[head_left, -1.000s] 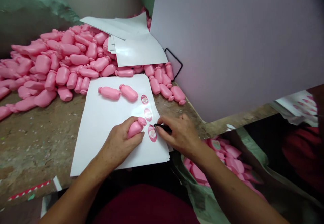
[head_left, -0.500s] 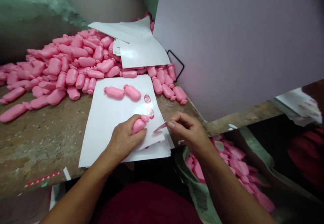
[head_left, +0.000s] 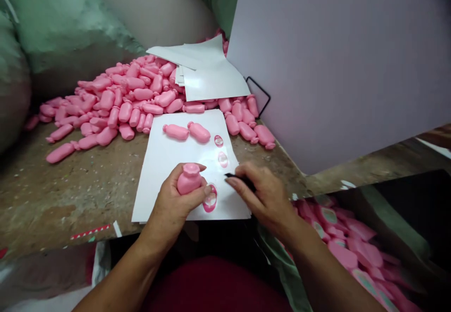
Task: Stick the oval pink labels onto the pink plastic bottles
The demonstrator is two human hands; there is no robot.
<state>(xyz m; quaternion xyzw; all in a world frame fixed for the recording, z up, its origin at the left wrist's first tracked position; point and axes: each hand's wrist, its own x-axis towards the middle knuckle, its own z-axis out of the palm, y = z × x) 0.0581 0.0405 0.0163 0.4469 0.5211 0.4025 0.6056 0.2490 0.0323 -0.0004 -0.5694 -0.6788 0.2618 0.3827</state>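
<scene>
My left hand (head_left: 176, 192) is wrapped round a pink plastic bottle (head_left: 189, 178), its ruffled neck tilted up towards me. At the tip of that thumb is a pink-rimmed oval sticker (head_left: 210, 200); whether it lies on the sheet or clings to the thumb I cannot tell. My right hand (head_left: 264, 192) is closed on a small black thing (head_left: 246, 181) with a pointed end, mostly hidden by the fingers. Beneath both hands lies a stack of white sheets (head_left: 165, 171). Two more oval stickers (head_left: 219, 141) are on the top sheet, near two pink bottles (head_left: 199, 132).
A large heap of pink bottles (head_left: 136, 84) covers the back of the worn table (head_left: 116, 185), with more white sheets (head_left: 211, 79) over it. A pale panel (head_left: 317, 67) with a black wire bracket (head_left: 259, 97) stands right. Below right, an open sack (head_left: 289, 274) holds pink pieces, some labelled.
The thin sticker-like piece has left my right fingers, which now hold the black thing. My left hand has turned the bottle neck-up. An oval sticker shows by my left thumb. The view has shifted left.
</scene>
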